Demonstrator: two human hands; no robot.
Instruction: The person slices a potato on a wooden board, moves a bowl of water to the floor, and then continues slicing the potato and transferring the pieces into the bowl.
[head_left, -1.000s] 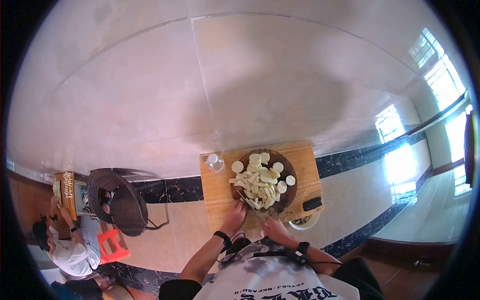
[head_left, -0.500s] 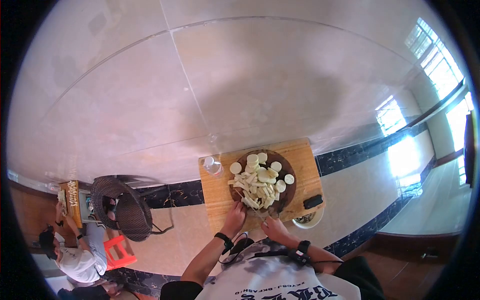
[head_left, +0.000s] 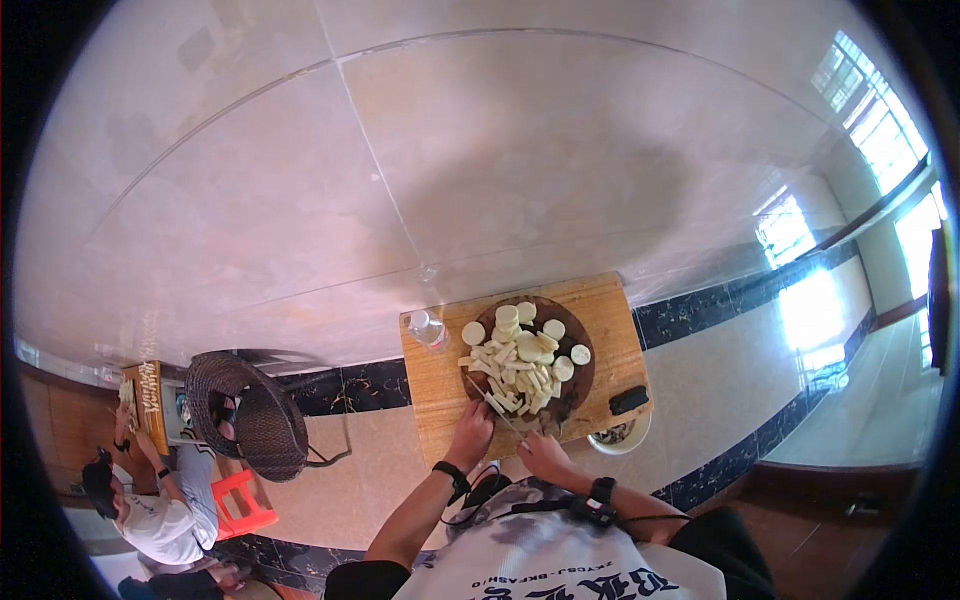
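My right hand (head_left: 545, 456) is closed around the handle of a knife (head_left: 510, 427), whose thin blade points up and left over the near edge of a round dark cutting board (head_left: 580, 385). Just left of the blade, the bent fingers of my left hand (head_left: 474, 428) are closed at a pale vegetable piece (head_left: 495, 403); the fingertips are partly hidden. Cut strips (head_left: 515, 380) of the same pale vegetable are heaped mid-board. Around the heap's far and right sides lie thick round slices (head_left: 554, 329), some stacked.
The board rests on a wooden table (head_left: 430, 385) with a clear plastic bottle (head_left: 428, 330) and a black case-like object (head_left: 628, 401). Below its right edge is a white bowl (head_left: 622, 437). Leftward are a wicker chair (head_left: 270, 435), a red stool (head_left: 243, 506) and another person (head_left: 165, 520).
The knife blade shows more plainly beside my left fingers, angled across the near-left edge of the board. Both hands stay almost in place, and the whole view has shifted slightly.
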